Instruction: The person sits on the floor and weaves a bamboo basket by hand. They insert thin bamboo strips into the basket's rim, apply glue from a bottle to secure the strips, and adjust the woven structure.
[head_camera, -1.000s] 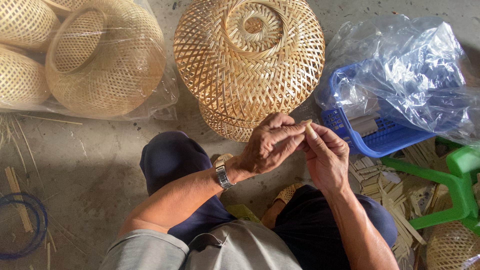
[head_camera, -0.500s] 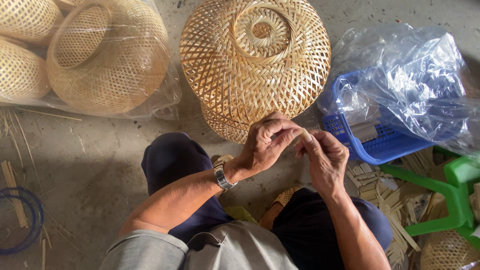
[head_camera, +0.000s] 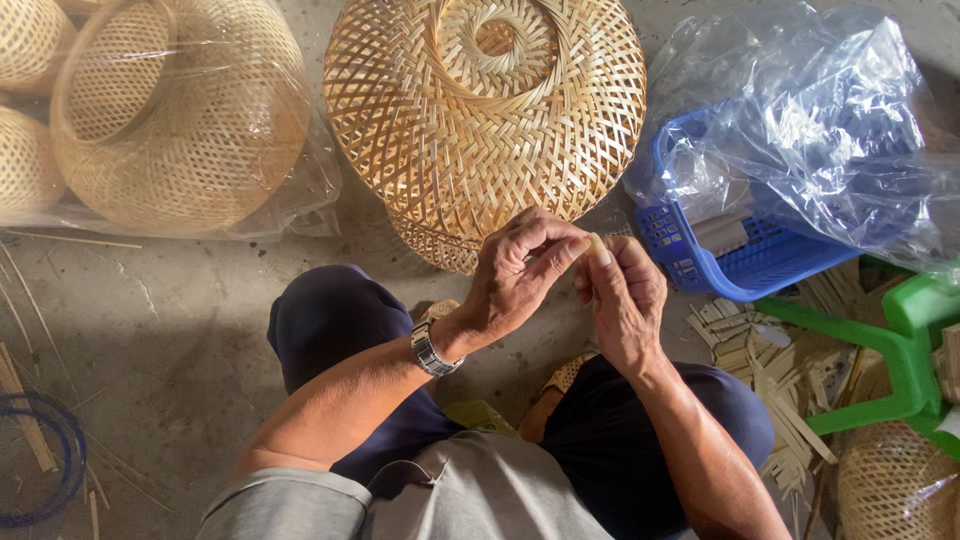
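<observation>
My left hand (head_camera: 515, 275) and my right hand (head_camera: 622, 300) meet in front of my knees, fingertips pinched together on a small pale bamboo strip (head_camera: 596, 243). Only the tip of the strip shows between the fingers. A metal watch sits on my left wrist. Just beyond the hands a large round woven bamboo basket (head_camera: 485, 100) lies on the concrete floor, on top of another woven piece.
Woven bamboo baskets in clear plastic (head_camera: 170, 110) lie at the far left. A blue plastic basket (head_camera: 745, 265) under a clear plastic bag (head_camera: 820, 120) stands at right, beside a green stool (head_camera: 900, 350), scattered bamboo slats (head_camera: 780, 370) and a blue coil (head_camera: 40, 460).
The view has shifted a little; my hands stay together on the strip, fingers working at its tip. The basket has not moved.
</observation>
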